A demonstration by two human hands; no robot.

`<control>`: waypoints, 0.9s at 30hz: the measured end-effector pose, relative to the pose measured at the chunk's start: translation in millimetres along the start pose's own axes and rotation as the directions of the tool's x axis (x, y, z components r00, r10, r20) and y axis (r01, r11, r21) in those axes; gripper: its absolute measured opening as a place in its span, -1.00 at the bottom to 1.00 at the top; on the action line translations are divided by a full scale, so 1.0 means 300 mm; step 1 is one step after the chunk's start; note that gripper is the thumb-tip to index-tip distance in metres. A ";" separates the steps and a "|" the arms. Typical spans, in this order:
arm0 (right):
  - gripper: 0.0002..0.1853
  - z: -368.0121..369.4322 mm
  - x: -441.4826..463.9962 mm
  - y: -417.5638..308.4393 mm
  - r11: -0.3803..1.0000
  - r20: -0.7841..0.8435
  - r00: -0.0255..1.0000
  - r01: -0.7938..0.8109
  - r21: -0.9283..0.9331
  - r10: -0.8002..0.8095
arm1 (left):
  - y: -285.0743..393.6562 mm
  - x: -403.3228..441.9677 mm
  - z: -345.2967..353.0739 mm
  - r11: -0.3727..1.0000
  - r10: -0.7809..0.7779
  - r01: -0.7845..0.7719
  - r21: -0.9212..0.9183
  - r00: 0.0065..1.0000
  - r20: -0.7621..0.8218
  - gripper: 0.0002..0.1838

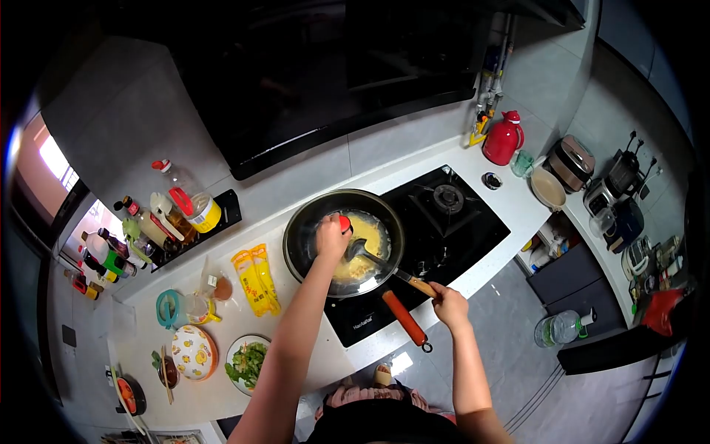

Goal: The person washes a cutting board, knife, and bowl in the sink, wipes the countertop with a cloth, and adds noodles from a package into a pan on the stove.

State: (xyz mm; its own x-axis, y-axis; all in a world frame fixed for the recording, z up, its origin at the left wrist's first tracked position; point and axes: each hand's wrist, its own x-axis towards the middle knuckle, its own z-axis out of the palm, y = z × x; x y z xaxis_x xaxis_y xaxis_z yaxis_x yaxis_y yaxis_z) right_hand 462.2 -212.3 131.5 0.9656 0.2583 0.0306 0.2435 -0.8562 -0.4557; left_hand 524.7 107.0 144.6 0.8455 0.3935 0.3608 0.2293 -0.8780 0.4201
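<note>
A dark wok (pixel 296 214) sits on the black gas stove, its orange-red handle (pixel 403 318) pointing toward me. Yellow, egg-like food (pixel 367 226) in pale liquid covers its bottom. Over the wok, my left hand (pixel 332 238) is closed around a small container with a red top (pixel 345 224); most of it is hidden by my fingers. My right hand (pixel 450 305) grips the wooden handle of a spatula (pixel 418 283). The spatula's dark blade (pixel 358 249) rests in the food.
On the left counter are yellow packets (pixel 256 280), a plate of greens (pixel 248 362), a patterned bowl (pixel 194 353) and a jug (pixel 200 307). Bottles (pixel 194 203) line a shelf behind. A second burner (pixel 447 198) and red thermos (pixel 504 139) stand to the right.
</note>
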 end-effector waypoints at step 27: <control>-0.64 -0.029 -0.004 -0.302 0.903 -0.342 0.842 0.425 -0.052 -0.416 | 0.123 -0.345 -0.132 0.961 0.154 -0.220 -0.165 0.928 -0.340 -0.77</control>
State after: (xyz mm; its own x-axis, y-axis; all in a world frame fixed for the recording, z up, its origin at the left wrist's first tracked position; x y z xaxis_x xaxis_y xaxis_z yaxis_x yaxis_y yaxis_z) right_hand 439.7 -139.0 180.4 0.7433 0.4210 0.5200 0.6355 -0.6871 -0.3522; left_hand 426.5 44.5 155.9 0.6560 0.3227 0.6823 -0.0450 -0.8856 0.4622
